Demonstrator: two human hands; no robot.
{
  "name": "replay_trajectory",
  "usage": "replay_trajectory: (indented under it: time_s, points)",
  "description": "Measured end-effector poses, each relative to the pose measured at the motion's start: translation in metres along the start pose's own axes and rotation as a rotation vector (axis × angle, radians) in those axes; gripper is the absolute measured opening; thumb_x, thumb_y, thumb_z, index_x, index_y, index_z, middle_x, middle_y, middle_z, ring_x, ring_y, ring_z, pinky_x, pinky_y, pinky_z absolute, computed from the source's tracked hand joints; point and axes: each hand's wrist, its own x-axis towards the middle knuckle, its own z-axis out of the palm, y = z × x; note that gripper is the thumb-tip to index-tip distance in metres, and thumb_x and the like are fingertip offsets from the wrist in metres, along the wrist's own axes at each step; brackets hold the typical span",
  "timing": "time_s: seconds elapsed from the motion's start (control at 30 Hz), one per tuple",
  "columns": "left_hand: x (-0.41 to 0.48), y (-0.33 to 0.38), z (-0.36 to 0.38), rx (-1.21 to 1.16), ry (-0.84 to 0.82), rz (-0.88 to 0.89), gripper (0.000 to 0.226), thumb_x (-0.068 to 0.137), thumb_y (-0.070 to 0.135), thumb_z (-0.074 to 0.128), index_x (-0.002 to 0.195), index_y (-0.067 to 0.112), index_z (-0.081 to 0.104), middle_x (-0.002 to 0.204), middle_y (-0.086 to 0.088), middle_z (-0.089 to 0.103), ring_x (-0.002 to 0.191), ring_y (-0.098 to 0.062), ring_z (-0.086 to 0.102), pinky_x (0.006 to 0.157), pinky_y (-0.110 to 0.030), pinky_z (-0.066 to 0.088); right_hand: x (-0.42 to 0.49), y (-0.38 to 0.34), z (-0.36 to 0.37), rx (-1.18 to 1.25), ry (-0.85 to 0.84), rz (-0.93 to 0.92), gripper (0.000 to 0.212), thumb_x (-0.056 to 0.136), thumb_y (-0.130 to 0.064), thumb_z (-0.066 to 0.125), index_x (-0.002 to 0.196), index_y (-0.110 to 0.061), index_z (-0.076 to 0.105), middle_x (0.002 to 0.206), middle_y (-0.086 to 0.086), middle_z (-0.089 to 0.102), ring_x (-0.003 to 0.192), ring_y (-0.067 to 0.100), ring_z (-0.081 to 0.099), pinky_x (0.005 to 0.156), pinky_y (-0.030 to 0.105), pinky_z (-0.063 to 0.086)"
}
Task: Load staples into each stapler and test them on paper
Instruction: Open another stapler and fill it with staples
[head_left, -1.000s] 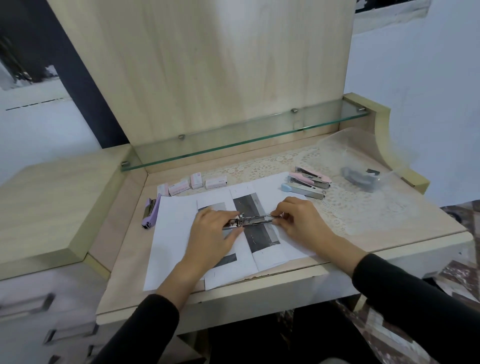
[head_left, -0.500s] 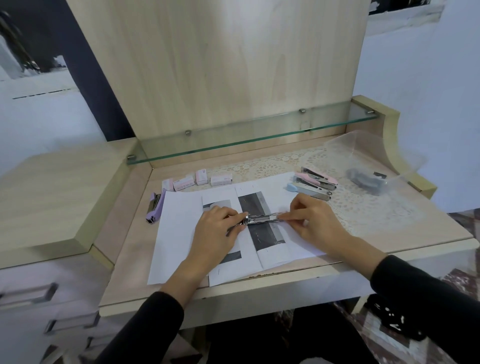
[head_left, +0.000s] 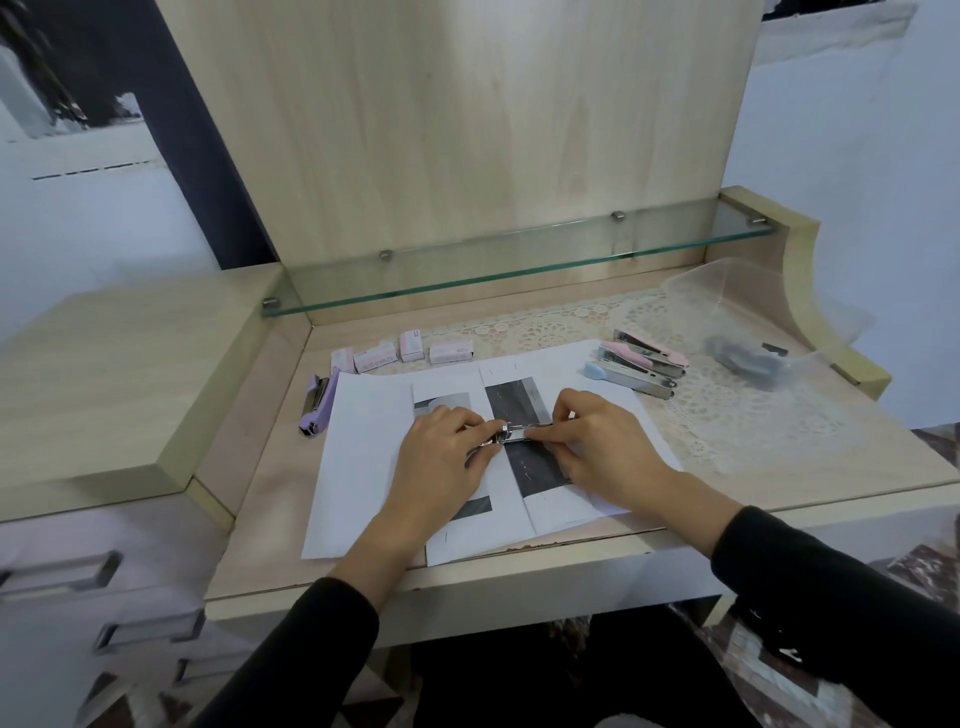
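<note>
single head view, looking forward and down, close over desk (head_left: 779, 467).

- Pink staple box (head_left: 375, 359), lying beyond the left hand (head_left: 441, 457): faint print that seems to read "STAPLES".
- Neighbouring boxes and the printed sheets: nothing legible.

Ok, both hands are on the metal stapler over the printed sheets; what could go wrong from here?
1. The right hand pinches at the open metal stapler while the left hand steadies it; fingertips sit close to the mechanism and could get nipped if it snaps shut.
2. The overlapping paper sheets lie loose and overhang the desk edge, so pressing could shift them.
3. Whether staples are seated is hidden by the fingers, so a misfeed is possible.
</note>
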Motion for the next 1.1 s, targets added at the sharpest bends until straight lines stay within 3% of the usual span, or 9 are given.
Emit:
replay_trajectory:
  time_s: [0.1, 0.23, 0.3, 0.43, 0.63, 0.87, 0.97, 1.1]
  points:
    - [0.0, 0.001, -0.001, 0.0, 0.013, 0.005, 0.02, 0.074, 0.021, 0.065, 0.092, 0.015, 0.073, 0.074, 0.001, 0.065, 0.064, -0.02, 0.057, 0.058, -0.026, 0.043, -0.001, -0.004, -0.001, 0.12, -0.024, 0.095, 0.015, 0.074, -0.014, 0.069, 0.087, -0.019, 0.075, 0.069, 0.001, 0.057, 0.058, 0.019, 0.051, 0.055, 0.024, 0.035]
    - [-0.001, 0.0, 0.0, 0.005, 0.017, 0.009, 0.02, 0.074, 0.021, 0.065, 0.092, 0.016, 0.073, 0.074, 0.001, 0.065, 0.064, -0.02, 0.056, 0.057, -0.027, 0.046, 0.002, -0.006, -0.006, 0.223, -0.012, 0.292, 0.011, 0.077, -0.015, 0.07, 0.086, -0.012, 0.075, 0.067, -0.011, 0.046, 0.059, 0.004, 0.042, 0.058, 0.023, 0.032]
    - [-0.001, 0.0, 0.0, 0.011, 0.017, 0.008, 0.021, 0.074, 0.022, 0.065, 0.092, 0.017, 0.073, 0.075, 0.002, 0.065, 0.065, -0.018, 0.055, 0.056, -0.026, 0.045, 0.004, -0.008, -0.006, 0.223, -0.024, 0.357, 0.01, 0.078, -0.019, 0.07, 0.085, -0.013, 0.074, 0.066, -0.013, 0.044, 0.062, 0.007, 0.044, 0.057, 0.021, 0.031]
    - [-0.001, 0.0, -0.001, 0.004, 0.011, 0.019, 0.021, 0.074, 0.022, 0.065, 0.093, 0.016, 0.073, 0.075, 0.001, 0.065, 0.065, -0.019, 0.056, 0.057, -0.025, 0.045, 0.01, -0.017, -0.005, 0.197, -0.09, 0.442, 0.013, 0.08, -0.024, 0.067, 0.085, -0.013, 0.073, 0.079, -0.003, 0.054, 0.075, 0.015, 0.051, 0.066, 0.025, 0.035]
    - [-0.001, 0.0, 0.0, -0.003, 0.008, 0.011, 0.021, 0.075, 0.022, 0.065, 0.094, 0.016, 0.073, 0.076, 0.002, 0.066, 0.067, -0.017, 0.055, 0.057, -0.025, 0.045, 0.015, -0.029, -0.001, 0.161, -0.084, 0.57, 0.017, 0.081, -0.03, 0.066, 0.08, -0.014, 0.071, 0.076, -0.005, 0.051, 0.075, 0.013, 0.047, 0.063, 0.025, 0.033]
    - [-0.001, -0.001, 0.001, 0.003, 0.007, -0.005, 0.022, 0.079, 0.027, 0.06, 0.093, 0.017, 0.073, 0.077, 0.004, 0.066, 0.069, -0.013, 0.052, 0.058, -0.025, 0.044, 0.017, -0.037, 0.002, 0.228, -0.03, 0.683, 0.013, 0.079, -0.025, 0.069, 0.075, -0.013, 0.071, 0.075, 0.004, 0.068, 0.067, 0.015, 0.052, 0.054, 0.023, 0.034]
    - [-0.001, -0.001, 0.001, 0.001, -0.004, -0.005, 0.029, 0.082, 0.032, 0.05, 0.093, 0.018, 0.073, 0.077, 0.004, 0.065, 0.068, -0.015, 0.054, 0.059, -0.023, 0.041, 0.016, -0.036, 0.001, 0.293, 0.002, 0.688, 0.011, 0.077, -0.023, 0.07, 0.072, -0.013, 0.071, 0.071, 0.003, 0.066, 0.066, 0.014, 0.053, 0.052, 0.021, 0.034]
    - [-0.001, 0.0, -0.001, 0.003, 0.001, 0.001, 0.024, 0.081, 0.029, 0.057, 0.092, 0.015, 0.073, 0.076, 0.002, 0.066, 0.066, -0.019, 0.057, 0.057, -0.026, 0.046, 0.015, -0.035, 0.001, 0.348, 0.027, 0.665, 0.009, 0.076, -0.02, 0.071, 0.07, -0.013, 0.07, 0.062, -0.005, 0.057, 0.064, 0.013, 0.052, 0.054, 0.02, 0.035]
